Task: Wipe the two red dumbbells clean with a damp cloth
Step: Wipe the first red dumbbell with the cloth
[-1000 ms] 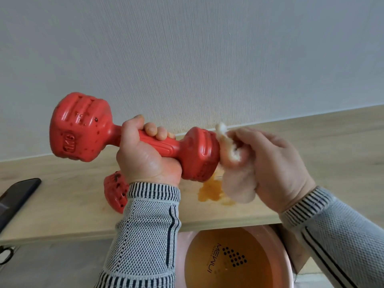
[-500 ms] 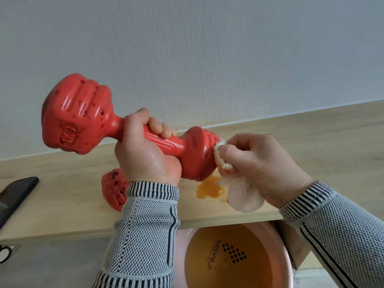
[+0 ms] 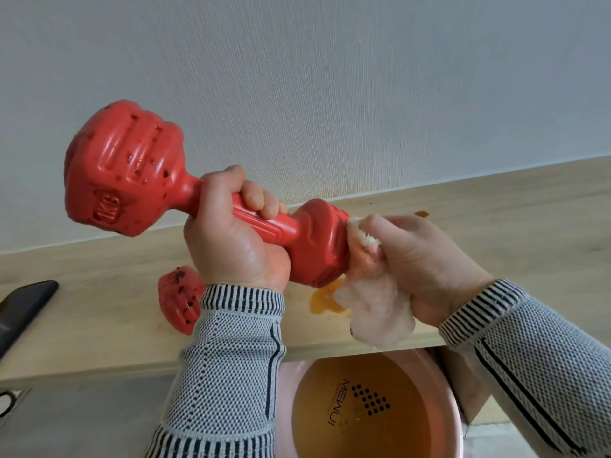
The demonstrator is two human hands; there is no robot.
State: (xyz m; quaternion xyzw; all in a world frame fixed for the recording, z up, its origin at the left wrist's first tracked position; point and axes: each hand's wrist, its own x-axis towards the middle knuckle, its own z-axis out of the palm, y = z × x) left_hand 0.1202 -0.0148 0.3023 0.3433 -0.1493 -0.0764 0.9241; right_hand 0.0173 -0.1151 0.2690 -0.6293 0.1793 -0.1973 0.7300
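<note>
- The red dumbbell (image 3: 185,206) is held in the air above the wooden shelf (image 3: 496,226); its long axis runs from upper left to lower right, the big head marked "1KG" tilted up to the left, the smaller-looking head pointing down to the right; dark specks dot the upper head.
- The left hand (image 3: 231,239) grips the handle, fingers curled fully round it, thumb side toward the raised head.
- The right hand (image 3: 416,256) pinches a bunched pale cloth (image 3: 373,302), pressing it against the lower head; the loose end hangs below the hand.
- A second red dumbbell (image 3: 178,300) lies on the shelf behind the left wrist, mostly hidden, speckled too.
- An orange puddle (image 3: 322,300) sits on the shelf under the lower head; a pink basin (image 3: 453,421) of orange-brown water stands below; a dark phone (image 3: 23,309) lies at the left.
</note>
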